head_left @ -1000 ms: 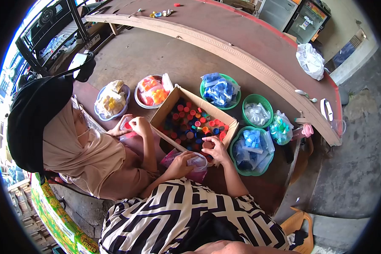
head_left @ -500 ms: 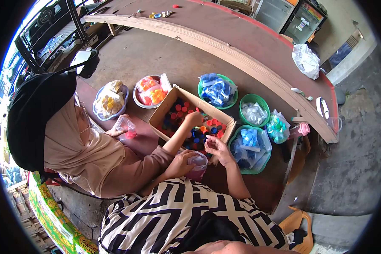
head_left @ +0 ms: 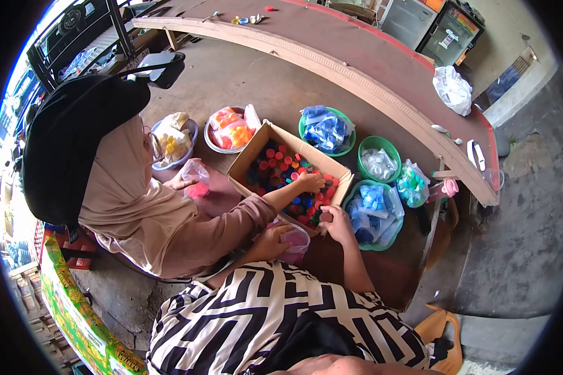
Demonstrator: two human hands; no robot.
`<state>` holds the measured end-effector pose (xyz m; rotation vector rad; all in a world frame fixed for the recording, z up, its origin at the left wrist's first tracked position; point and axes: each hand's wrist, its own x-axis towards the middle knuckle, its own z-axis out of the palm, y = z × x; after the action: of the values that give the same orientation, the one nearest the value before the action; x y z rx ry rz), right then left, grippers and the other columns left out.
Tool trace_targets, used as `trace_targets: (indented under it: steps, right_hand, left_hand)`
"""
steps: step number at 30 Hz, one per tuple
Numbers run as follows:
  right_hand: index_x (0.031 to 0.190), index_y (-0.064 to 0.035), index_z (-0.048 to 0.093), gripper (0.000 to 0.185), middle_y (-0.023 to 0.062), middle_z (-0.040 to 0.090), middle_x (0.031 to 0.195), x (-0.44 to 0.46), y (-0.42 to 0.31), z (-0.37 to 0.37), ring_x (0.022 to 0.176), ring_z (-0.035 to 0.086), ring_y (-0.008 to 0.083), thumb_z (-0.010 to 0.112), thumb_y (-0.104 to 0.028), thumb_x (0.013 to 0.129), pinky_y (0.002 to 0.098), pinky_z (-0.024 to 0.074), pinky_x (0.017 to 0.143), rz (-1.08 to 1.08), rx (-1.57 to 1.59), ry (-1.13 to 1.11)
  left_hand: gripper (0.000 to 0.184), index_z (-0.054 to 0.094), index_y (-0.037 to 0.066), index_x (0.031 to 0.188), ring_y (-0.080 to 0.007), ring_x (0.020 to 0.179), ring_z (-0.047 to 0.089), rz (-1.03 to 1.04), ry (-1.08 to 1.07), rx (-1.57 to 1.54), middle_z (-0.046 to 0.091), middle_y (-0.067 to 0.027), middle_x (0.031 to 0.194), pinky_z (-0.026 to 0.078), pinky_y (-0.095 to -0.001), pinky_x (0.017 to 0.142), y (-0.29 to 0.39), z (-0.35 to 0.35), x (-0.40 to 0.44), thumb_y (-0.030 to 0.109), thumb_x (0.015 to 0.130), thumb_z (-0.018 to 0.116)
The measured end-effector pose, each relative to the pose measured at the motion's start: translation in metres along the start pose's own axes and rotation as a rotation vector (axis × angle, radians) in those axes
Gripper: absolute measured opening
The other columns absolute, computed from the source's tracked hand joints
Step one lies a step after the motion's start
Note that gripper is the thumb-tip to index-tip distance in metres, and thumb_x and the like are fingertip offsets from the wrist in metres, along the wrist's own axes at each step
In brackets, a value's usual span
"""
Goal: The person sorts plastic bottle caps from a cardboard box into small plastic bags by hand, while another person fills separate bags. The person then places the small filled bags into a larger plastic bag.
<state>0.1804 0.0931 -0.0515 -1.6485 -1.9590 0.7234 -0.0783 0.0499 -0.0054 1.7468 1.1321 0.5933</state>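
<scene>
I saw left hand [head_left: 271, 242] gripping plastic bag [head_left: 298, 240], lower centre | right hand [head_left: 338, 225] beside box [head_left: 313, 157], right of centre, fingers bent, couldn't tell grip

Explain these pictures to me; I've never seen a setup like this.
No machine here, only people's bare hands. Every picture comes from a camera on one person's head, looking forward and down. That person's left hand holds a plastic bag; the right hand is at the near edge of a cardboard box of coloured caps, and whether it grips one is hard to tell. A co-worker's right hand is over the caps, and their other hand holds another bag. Around the box, bowls and baskets of bagged pieces stand on the brown surface.
</scene>
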Motion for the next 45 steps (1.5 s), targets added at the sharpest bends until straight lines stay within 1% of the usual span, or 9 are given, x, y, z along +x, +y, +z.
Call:
trace_targets:
  steps: [2, 4, 12, 22, 25, 30, 33, 40, 45]
  right_hand:
    - [0.113, -0.0027, 0.061, 0.04, 0.0066, 0.063, 0.108, 0.007, -0.002, -0.003, 0.099, 0.06, 0.0147, 0.076, -0.008, 0.077, 0.0294, 0.0479, 0.087, 0.067, 0.179, -0.043]
    - [0.114, -0.0009, 0.059, 0.033, 0.0069, 0.062, 0.109, 0.005, -0.012, 0.0, 0.099, 0.06, 0.0148, 0.07, -0.012, 0.085, 0.03, 0.0473, 0.089, 0.246, 1.033, -0.077]
    - [0.117, -0.0006, 0.056, 0.029, 0.0069, 0.062, 0.107, 0.003, -0.032, 0.006, 0.099, 0.06, 0.0164, 0.062, -0.012, 0.092, 0.0277, 0.0482, 0.088, 0.303, 1.452, -0.144]
    - [0.102, -0.0022, 0.056, 0.019, 0.011, 0.06, 0.109, -0.024, -0.088, -0.033, 0.099, 0.06, 0.0185, 0.066, -0.008, 0.087, 0.0302, 0.0465, 0.091, -0.026, 1.293, -0.21]
    - [0.095, 0.0004, 0.057, 0.021, 0.0062, 0.064, 0.097, -0.029, -0.108, -0.045, 0.084, 0.063, 0.0157, 0.071, -0.012, 0.084, 0.0269, 0.05, 0.075, 0.051, 0.554, -0.301]
    - [0.094, 0.0017, 0.059, 0.023, 0.0126, 0.065, 0.085, -0.03, -0.111, -0.037, 0.071, 0.063, 0.015, 0.07, -0.016, 0.085, 0.0298, 0.0507, 0.065, -0.025, 0.174, -0.17]
    - [0.096, -0.0024, 0.06, 0.022, 0.0153, 0.065, 0.084, -0.023, -0.111, -0.036, 0.074, 0.065, 0.0315, 0.065, -0.022, 0.088, 0.0387, 0.0488, 0.066, -0.073, 0.181, -0.164]
    - [0.087, -0.0006, 0.062, 0.013, 0.0148, 0.062, 0.083, 0.059, -0.047, 0.017, 0.078, 0.064, 0.0311, 0.064, -0.013, 0.085, 0.0384, 0.0483, 0.068, -0.091, 0.164, -0.021]
    - [0.094, -0.0022, 0.062, 0.017, 0.0143, 0.06, 0.099, 0.103, -0.027, 0.081, 0.091, 0.06, 0.0339, 0.066, -0.011, 0.08, 0.0425, 0.0488, 0.077, -0.194, -0.077, -0.06]
  left_hand:
    - [0.044, 0.062, 0.004, 0.116, -0.0248, 0.079, 0.062, -0.085, -0.015, -0.018, 0.063, -0.0154, 0.089, 0.049, -0.0361, 0.072, -0.002, 0.001, 0.0, 0.013, 0.074, 0.066]
    - [0.036, 0.061, 0.002, 0.11, -0.0209, 0.071, 0.059, -0.063, 0.011, -0.047, 0.06, -0.0122, 0.079, 0.047, -0.0341, 0.065, 0.005, -0.002, 0.003, 0.011, 0.076, 0.065]
    - [0.036, 0.043, 0.003, 0.113, -0.0341, 0.089, 0.063, 0.23, 0.113, -0.134, 0.059, -0.0194, 0.094, 0.049, -0.0399, 0.075, 0.001, 0.022, 0.032, 0.006, 0.08, 0.059]
    - [0.029, 0.038, -0.001, 0.104, -0.0405, 0.083, 0.06, 0.207, 0.219, -0.12, 0.055, -0.0226, 0.087, 0.047, -0.0439, 0.073, 0.001, 0.017, 0.036, 0.003, 0.083, 0.058]
    - [0.026, 0.038, -0.001, 0.101, -0.0335, 0.074, 0.063, 0.23, 0.247, -0.188, 0.056, -0.0201, 0.089, 0.051, -0.0386, 0.059, -0.006, 0.019, 0.037, 0.001, 0.085, 0.058]
    - [0.021, 0.041, 0.0, 0.094, -0.026, 0.073, 0.064, 0.125, 0.196, -0.324, 0.056, -0.0166, 0.099, 0.053, -0.0309, 0.048, 0.0, 0.013, 0.033, -0.009, 0.08, 0.053]
    - [0.016, 0.047, -0.001, 0.089, -0.0267, 0.074, 0.065, 0.357, 0.305, -0.096, 0.056, -0.0148, 0.1, 0.053, -0.0306, 0.049, -0.009, 0.014, 0.033, -0.011, 0.077, 0.051]
    - [0.039, 0.067, 0.003, 0.101, -0.0321, 0.098, 0.063, 0.26, 0.193, 0.006, 0.063, -0.0142, 0.11, 0.052, -0.0377, 0.085, -0.009, 0.002, 0.016, -0.011, 0.07, 0.048]
    - [0.044, 0.067, 0.007, 0.108, -0.0315, 0.101, 0.063, 0.229, 0.203, 0.037, 0.065, -0.0125, 0.109, 0.05, -0.0375, 0.089, -0.017, 0.002, 0.012, -0.008, 0.071, 0.05]
